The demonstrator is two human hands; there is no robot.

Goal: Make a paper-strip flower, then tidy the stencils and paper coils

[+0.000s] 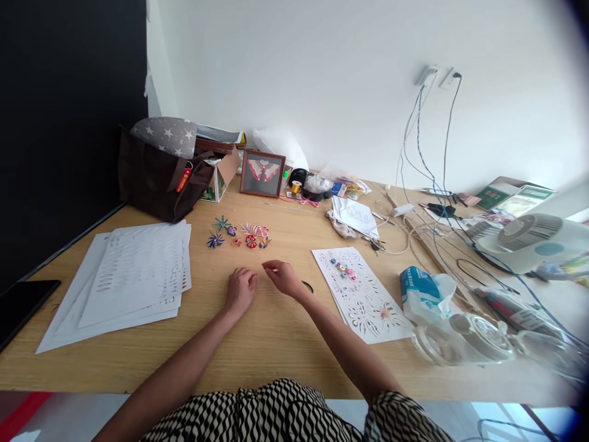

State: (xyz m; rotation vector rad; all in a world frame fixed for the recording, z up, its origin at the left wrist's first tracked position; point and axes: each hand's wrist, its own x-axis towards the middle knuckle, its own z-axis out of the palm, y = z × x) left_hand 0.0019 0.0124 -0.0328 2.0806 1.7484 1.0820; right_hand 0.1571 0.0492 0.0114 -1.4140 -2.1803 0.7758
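My left hand [240, 291] rests on the wooden table [276, 337] with its fingers curled down; whether they hold anything I cannot make out. My right hand [283, 276] hovers just beside it, fingers pinched together near the thumb, with what they hold too small to name. A small dark ring [307, 286] lies right of my right hand. Beyond my hands sits a cluster of small coloured paper flowers [239, 233]. A white cut-out stencil sheet [363, 291] with a few coloured bits on it lies to the right.
A stack of white cut sheets [129, 276] lies at the left, a dark tablet [21, 304] at the left edge. A brown bag [156, 169], a framed picture [262, 173], a tissue pack [421, 294], a white fan [529, 239] and cables [437, 184] crowd the back and right.
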